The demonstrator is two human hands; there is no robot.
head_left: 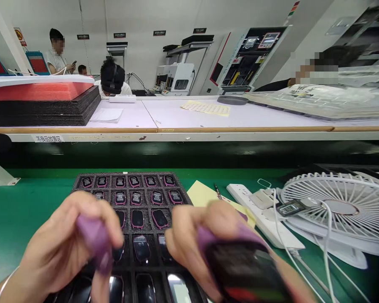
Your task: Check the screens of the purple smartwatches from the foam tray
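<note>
Green matting covers the surface (25, 202), and beyond it a long white bench runs across the room, where other people are bent over their own work. On the mat, a black foam tray (76, 185) holds rows of pink-rimmed watches (135, 198), each in its own pocket. The left hand (63, 248) is closed around a purple strap (96, 242), whose long axis runs roughly from 11 to 5 o'clock over the tray's near rows. The right hand (192, 235) grips a dark watch (246, 269) with its own purple band, lying along 10 to 4 o'clock and blurred. This watch sits at 3 o'clock of the strap, close but apart, with both hands about equally near the gap. A white fan (337, 206), a power strip (255, 210) and yellow paper (202, 193) lie at 2 o'clock.
</note>
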